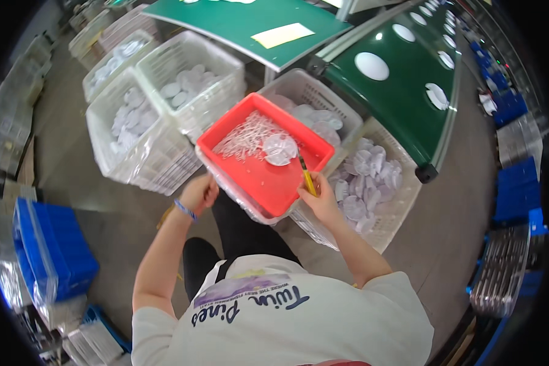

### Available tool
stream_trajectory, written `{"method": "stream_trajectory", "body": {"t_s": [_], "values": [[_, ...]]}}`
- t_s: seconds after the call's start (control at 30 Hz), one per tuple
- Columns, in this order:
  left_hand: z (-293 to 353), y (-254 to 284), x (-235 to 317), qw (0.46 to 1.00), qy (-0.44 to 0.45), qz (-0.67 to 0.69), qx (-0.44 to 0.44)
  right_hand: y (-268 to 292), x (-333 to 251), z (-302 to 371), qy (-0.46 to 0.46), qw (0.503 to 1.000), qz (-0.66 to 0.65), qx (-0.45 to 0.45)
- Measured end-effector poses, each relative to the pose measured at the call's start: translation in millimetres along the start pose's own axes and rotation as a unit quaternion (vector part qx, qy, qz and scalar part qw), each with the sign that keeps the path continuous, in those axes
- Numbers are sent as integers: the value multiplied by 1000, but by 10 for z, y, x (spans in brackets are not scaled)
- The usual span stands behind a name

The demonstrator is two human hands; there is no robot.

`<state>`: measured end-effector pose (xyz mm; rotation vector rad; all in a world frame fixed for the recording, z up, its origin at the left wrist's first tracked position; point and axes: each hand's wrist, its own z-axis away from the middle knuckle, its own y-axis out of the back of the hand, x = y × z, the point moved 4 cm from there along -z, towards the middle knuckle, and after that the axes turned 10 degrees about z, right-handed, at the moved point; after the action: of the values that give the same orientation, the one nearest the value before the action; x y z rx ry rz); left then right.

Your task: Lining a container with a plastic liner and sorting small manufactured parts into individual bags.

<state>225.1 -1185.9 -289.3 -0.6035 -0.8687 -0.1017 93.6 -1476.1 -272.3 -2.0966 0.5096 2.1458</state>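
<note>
My right hand grips a yellow utility knife over the right side of a red tray, with the dark tip angled up into the tray. Near that tip lies a round, translucent white plastic piece. A heap of thin white plastic scraps fills the tray's far left part. By the tray's left near side, my left hand is closed with its fingers curled; whether anything is in them is hidden. A blue band circles the left wrist.
White crates of round plastic parts stand at the left. A grey bin and a white crate with similar parts sit right of the tray. Beyond are a green table and a green conveyor carrying white discs.
</note>
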Motion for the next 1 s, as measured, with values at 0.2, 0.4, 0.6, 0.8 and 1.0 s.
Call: {"method": "stream_trajectory", "body": {"t_s": [0.2, 0.4, 0.6, 0.8, 1.0], "values": [[7, -511, -467, 991, 101, -42, -80, 1311, -860, -1068, 180, 916, 253, 254], [-113, -579, -616, 995, 84, -32, -43, 2535, -904, -2515, -78, 833, 425, 345], [110, -385, -762, 997, 72, -13, 23, 2579, -677, -3319, -114, 841, 418, 324], [103, -376, -926, 995, 99, -19, 3, 2687, -492, -3475, 24, 963, -11, 268], [91, -340, -829, 988, 131, -73, -33, 1485, -1125, -2143, 139, 971, 9, 196]]}}
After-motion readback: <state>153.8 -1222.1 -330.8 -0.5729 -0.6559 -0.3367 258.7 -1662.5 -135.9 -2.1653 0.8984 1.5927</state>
